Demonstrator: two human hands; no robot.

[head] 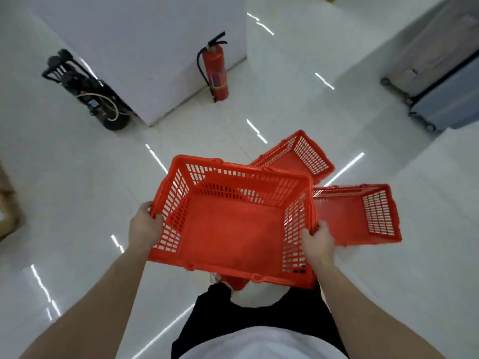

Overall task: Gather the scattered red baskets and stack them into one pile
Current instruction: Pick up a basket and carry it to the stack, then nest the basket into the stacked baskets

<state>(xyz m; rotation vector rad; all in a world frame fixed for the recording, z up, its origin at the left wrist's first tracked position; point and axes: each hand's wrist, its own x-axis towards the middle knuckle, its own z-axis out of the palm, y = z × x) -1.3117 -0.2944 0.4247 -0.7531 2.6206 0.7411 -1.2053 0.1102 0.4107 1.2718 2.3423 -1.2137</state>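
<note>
White floor point(77, 190); left hand point(145, 226), right hand point(317, 240) grip basket point(230, 229) rims

Three red slotted baskets point(233, 229), a red fire extinguisher point(216, 71), glossy white floor point(77, 177), grey suitcase point(445, 99).

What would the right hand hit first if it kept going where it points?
The right hand grips the rim of the red slotted plastic basket; that basket's side wall lies straight ahead, as far as depth shows.

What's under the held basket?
Under the held basket, a red bit shows at its near edge; the rest is covered. The far basket and right basket lie beyond it, partly hidden.
</note>
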